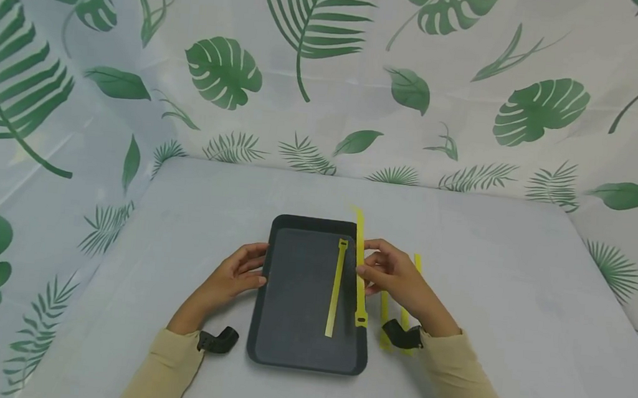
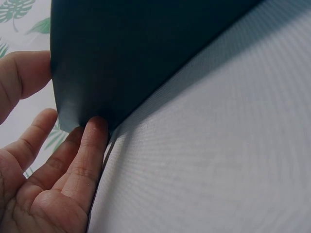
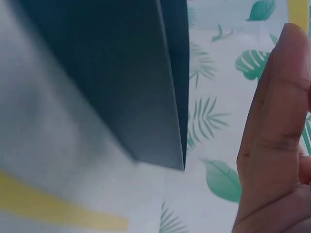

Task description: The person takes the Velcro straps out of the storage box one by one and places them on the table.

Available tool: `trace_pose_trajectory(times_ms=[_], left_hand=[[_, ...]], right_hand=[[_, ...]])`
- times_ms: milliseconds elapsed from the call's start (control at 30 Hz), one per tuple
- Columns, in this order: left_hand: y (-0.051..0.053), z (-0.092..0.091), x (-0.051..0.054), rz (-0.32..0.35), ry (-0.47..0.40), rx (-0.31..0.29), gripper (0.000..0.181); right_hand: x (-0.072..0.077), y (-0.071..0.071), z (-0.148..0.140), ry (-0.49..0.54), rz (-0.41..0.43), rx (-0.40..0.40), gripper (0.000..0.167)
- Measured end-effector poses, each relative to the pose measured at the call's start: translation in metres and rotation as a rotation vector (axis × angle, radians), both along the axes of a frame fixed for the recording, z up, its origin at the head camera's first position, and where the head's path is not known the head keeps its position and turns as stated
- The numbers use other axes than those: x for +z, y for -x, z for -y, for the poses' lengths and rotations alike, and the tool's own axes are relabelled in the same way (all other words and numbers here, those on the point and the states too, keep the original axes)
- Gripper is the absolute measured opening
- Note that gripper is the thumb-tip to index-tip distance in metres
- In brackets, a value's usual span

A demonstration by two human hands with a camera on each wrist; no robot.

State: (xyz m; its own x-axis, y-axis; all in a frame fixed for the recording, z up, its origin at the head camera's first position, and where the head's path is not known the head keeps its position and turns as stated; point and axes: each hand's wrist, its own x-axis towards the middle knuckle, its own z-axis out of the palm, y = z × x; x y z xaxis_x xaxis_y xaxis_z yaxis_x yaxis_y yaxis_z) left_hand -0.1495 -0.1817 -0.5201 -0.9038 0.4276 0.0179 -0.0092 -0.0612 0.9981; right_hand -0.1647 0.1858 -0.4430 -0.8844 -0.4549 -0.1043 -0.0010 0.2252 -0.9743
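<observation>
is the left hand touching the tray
Touching: the left wrist view shows the left hand with its fingertips right against the outside of the tray, no gap between.

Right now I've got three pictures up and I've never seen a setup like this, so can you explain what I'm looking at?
There's no machine here, just a person's two bare hands. The wide picture is taken from the head, looking forward and down; the two close ones come from the left and right wrists. On the white table is a dark tray with one yellow strip in it. Two more strips lie to the tray's right. The left hand touches the tray's left side, while the right hand pinches another yellow strip by the right rim.
</observation>
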Motion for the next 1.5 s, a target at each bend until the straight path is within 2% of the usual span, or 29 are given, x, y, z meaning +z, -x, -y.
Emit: trace_pose_trajectory(times_ms=[467,733,933,1233,1500], left_hand=[[-0.006,0.003,-0.004,0.009,0.01,0.007,0.07],[-0.004,0.001,-0.004,-0.002,0.011,0.008,0.07],[-0.004,0.002,-0.002,-0.017,0.029,0.017,0.07],[-0.002,0.002,-0.003,-0.034,0.041,0.011,0.069],[0.0,0.0,-0.003,-0.045,0.04,0.003,0.068]], right_hand=[[-0.009,-0.008,-0.035,-0.032,-0.001,-0.038,0.044],[-0.008,-0.01,-0.049,-0.049,0.009,-0.067,0.047],[-0.006,-0.009,-0.06,-0.054,-0.014,-0.053,0.049],[-0.008,-0.009,-0.078,-0.061,0.032,-0.064,0.048],[-0.009,-0.011,-0.095,-0.117,0.07,-0.088,0.053]])
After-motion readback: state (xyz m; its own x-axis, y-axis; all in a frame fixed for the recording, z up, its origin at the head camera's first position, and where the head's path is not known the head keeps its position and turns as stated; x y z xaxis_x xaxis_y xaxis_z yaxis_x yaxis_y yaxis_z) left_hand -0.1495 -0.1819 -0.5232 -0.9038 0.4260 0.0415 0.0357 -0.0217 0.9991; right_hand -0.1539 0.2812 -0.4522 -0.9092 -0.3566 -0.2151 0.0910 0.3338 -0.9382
